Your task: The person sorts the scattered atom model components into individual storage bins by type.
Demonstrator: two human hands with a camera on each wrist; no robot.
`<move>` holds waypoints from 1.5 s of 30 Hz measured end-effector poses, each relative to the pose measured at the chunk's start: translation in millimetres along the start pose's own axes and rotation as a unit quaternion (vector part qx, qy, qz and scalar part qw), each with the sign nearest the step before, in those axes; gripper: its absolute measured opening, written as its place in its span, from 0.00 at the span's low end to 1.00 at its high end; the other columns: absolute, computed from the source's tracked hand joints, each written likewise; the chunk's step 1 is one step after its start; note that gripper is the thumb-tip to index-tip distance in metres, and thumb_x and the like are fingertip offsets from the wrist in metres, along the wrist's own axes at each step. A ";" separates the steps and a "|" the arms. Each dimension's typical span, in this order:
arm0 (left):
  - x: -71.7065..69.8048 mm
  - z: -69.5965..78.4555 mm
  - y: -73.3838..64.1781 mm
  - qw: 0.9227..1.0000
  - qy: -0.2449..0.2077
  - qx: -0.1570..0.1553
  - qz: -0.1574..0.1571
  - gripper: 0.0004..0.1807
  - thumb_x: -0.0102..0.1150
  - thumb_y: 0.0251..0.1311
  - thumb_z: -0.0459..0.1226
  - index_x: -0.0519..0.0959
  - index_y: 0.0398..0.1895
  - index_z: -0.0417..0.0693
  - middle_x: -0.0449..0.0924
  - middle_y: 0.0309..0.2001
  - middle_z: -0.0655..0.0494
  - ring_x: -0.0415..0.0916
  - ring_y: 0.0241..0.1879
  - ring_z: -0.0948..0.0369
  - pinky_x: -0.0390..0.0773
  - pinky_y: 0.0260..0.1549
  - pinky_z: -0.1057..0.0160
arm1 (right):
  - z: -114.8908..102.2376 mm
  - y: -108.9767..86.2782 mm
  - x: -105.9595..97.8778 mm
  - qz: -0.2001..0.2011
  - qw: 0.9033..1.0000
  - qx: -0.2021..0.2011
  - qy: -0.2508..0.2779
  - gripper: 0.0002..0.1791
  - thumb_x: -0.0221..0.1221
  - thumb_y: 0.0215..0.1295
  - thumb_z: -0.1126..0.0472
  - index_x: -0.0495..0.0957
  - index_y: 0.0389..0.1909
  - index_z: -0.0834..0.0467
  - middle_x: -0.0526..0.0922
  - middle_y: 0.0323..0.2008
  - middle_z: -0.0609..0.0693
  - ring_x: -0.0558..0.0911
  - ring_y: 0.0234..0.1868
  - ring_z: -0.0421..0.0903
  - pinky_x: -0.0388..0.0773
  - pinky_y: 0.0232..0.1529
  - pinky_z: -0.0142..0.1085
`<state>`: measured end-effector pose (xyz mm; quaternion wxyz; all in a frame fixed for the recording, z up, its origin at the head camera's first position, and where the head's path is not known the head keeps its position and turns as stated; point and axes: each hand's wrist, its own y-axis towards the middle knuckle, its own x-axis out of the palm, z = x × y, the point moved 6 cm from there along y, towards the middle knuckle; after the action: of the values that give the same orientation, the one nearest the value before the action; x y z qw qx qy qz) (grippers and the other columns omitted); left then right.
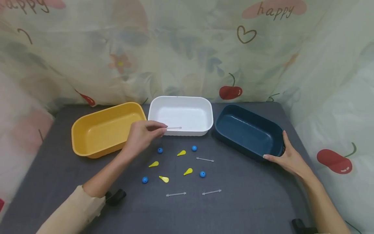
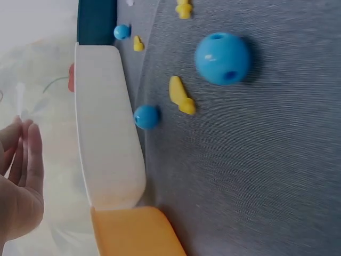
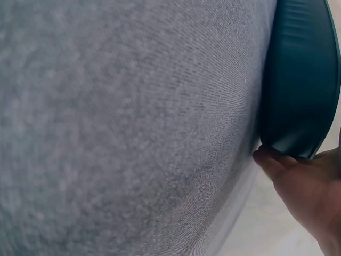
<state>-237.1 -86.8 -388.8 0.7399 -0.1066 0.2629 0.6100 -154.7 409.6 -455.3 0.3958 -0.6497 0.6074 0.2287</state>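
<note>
My left hand (image 1: 143,135) pinches a thin pale plastic rod (image 1: 175,127) with knobbed ends between thumb and fingertips. It holds the rod above the front rim of a white bin (image 1: 181,112). In the left wrist view the same rod (image 2: 20,98) points up from the fingertips, blurred. At the right, my right hand (image 1: 292,159) grips the near right corner of a dark blue bin (image 1: 248,130), thumb at the front and fingers along the end wall. The right wrist view shows fingers against the lower end of that bin (image 3: 301,80).
A yellow bin (image 1: 105,130) stands left of the white one. On the grey cloth (image 1: 248,195) lie several blue beads (image 1: 203,174), several yellow bulb-shaped pieces (image 1: 188,171) and three more pale rods (image 1: 176,194). A patterned curtain (image 1: 181,48) hangs behind.
</note>
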 end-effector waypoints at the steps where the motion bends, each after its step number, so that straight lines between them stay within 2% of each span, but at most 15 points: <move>1: 1.6 2.0 3.1 1.000 0.002 0.004 0.001 0.08 0.72 0.56 0.36 0.89 0.40 0.50 0.87 0.33 0.58 0.85 0.32 0.63 0.82 0.33 0.66 | -0.2 0.5 -0.2 0.001 1.000 -0.001 0.003 0.70 0.67 0.59 0.40 0.16 0.75 0.55 0.34 0.74 0.75 0.51 0.69 0.78 0.58 0.58 0.73; 7: 16.2 11.1 21.0 0.999 -0.016 0.029 -0.009 0.08 0.73 0.55 0.39 0.89 0.39 0.51 0.86 0.31 0.59 0.82 0.31 0.62 0.81 0.32 0.63 | -0.1 4.4 -2.0 0.011 1.000 -0.015 0.023 0.70 0.68 0.59 0.42 0.18 0.76 0.56 0.34 0.75 0.75 0.51 0.69 0.77 0.58 0.58 0.73; 14: 37.2 21.1 39.5 0.998 -0.043 0.049 -0.021 0.08 0.73 0.55 0.41 0.90 0.37 0.51 0.86 0.30 0.61 0.81 0.30 0.63 0.79 0.30 0.64 | -0.7 6.2 -5.3 0.007 0.999 -0.029 0.042 0.68 0.68 0.60 0.45 0.18 0.76 0.51 0.29 0.77 0.67 0.50 0.71 0.77 0.60 0.58 0.71; 17: 46.8 26.2 46.4 0.996 -0.046 0.065 -0.026 0.07 0.73 0.56 0.39 0.90 0.37 0.50 0.87 0.30 0.61 0.82 0.29 0.64 0.79 0.29 0.65 | -1.1 5.5 -6.9 0.010 0.999 -0.028 0.029 0.67 0.68 0.60 0.44 0.21 0.77 0.52 0.34 0.76 0.71 0.53 0.70 0.77 0.62 0.57 0.70; 21: 58.7 33.1 53.4 0.995 -0.040 0.082 -0.031 0.06 0.72 0.57 0.38 0.90 0.38 0.49 0.87 0.30 0.61 0.83 0.29 0.67 0.79 0.28 0.65 | -1.0 4.8 -8.0 0.017 1.000 -0.025 0.001 0.66 0.68 0.59 0.42 0.26 0.78 0.54 0.42 0.74 0.76 0.58 0.67 0.78 0.63 0.56 0.71; 26: 74.0 40.9 59.8 0.995 -0.034 0.086 -0.043 0.06 0.71 0.58 0.36 0.89 0.39 0.48 0.87 0.31 0.59 0.83 0.29 0.66 0.78 0.28 0.65 | -2.4 4.0 -8.8 0.023 0.999 -0.030 0.004 0.65 0.69 0.58 0.43 0.30 0.79 0.56 0.48 0.72 0.77 0.62 0.65 0.76 0.66 0.55 0.69; 34: 99.1 52.7 74.8 0.994 -0.019 0.083 -0.066 0.07 0.69 0.61 0.37 0.88 0.41 0.47 0.87 0.31 0.58 0.82 0.30 0.66 0.79 0.32 0.66 | -1.6 1.7 -9.2 0.013 0.999 -0.030 0.015 0.66 0.69 0.59 0.43 0.25 0.78 0.54 0.43 0.74 0.76 0.61 0.65 0.78 0.67 0.55 0.69; 41: 118.3 68.5 90.4 0.990 0.005 0.101 -0.095 0.06 0.66 0.63 0.37 0.87 0.41 0.47 0.86 0.32 0.58 0.80 0.30 0.66 0.78 0.34 0.68 | -2.3 0.3 -8.7 -0.007 0.998 -0.038 0.040 0.68 0.70 0.59 0.46 0.22 0.77 0.55 0.43 0.74 0.76 0.59 0.68 0.77 0.67 0.57 0.65; 43: 125.1 73.2 94.5 0.989 0.011 0.104 -0.108 0.06 0.66 0.64 0.36 0.87 0.41 0.46 0.85 0.32 0.58 0.79 0.30 0.66 0.78 0.34 0.69 | -1.4 0.0 -7.7 -0.010 0.998 -0.038 0.044 0.68 0.69 0.60 0.46 0.21 0.77 0.54 0.44 0.73 0.77 0.59 0.68 0.76 0.68 0.57 0.64; 45: 131.4 78.0 98.0 0.987 0.017 0.106 -0.118 0.06 0.65 0.64 0.36 0.87 0.41 0.46 0.85 0.32 0.58 0.79 0.30 0.66 0.77 0.34 0.69 | -0.5 -0.5 -6.5 -0.011 0.998 -0.039 0.044 0.68 0.69 0.60 0.46 0.21 0.77 0.53 0.44 0.73 0.76 0.59 0.69 0.75 0.73 0.57 0.56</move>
<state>-295.4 84.6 -375.6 0.8093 -0.0682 0.3241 0.4851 -155.4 413.1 -449.8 0.3457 -0.6808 0.6076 0.2189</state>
